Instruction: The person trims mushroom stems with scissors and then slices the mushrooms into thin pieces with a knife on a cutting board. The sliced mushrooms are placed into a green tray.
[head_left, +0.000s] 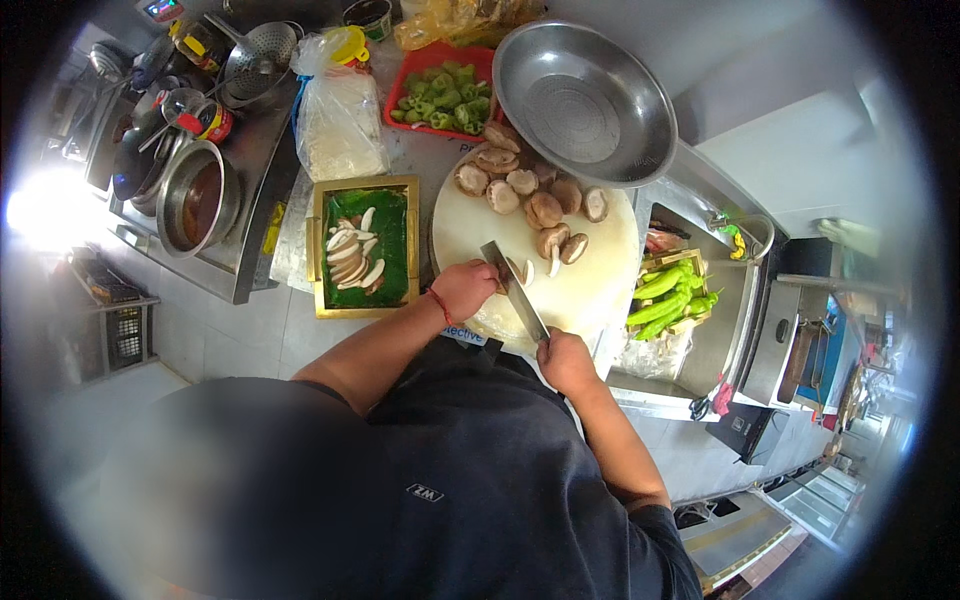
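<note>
My right hand (568, 360) grips the handle of a Chinese cleaver (519, 296), its blade slanting up and left over a round cutting board (592, 300). Just left of the blade, my left hand (466, 289) has its fingers curled on a mushroom, mostly hidden by hand and knife. A pale mushroom slice (529, 272) lies right of the blade. Whole shiitake mushrooms (543, 210) are heaped along the board's far side. To the left, a gold-rimmed tray (320, 251) with a green lining holds sliced mushrooms (351, 257).
A large steel bowl (577, 112) overhangs the board's far edge beside a red basket (391, 112) of cut green peppers (446, 97). Long green peppers (667, 296) rest in the sink (731, 315) at right. Leftward are a plastic bag (337, 112) and a metal pot (225, 187).
</note>
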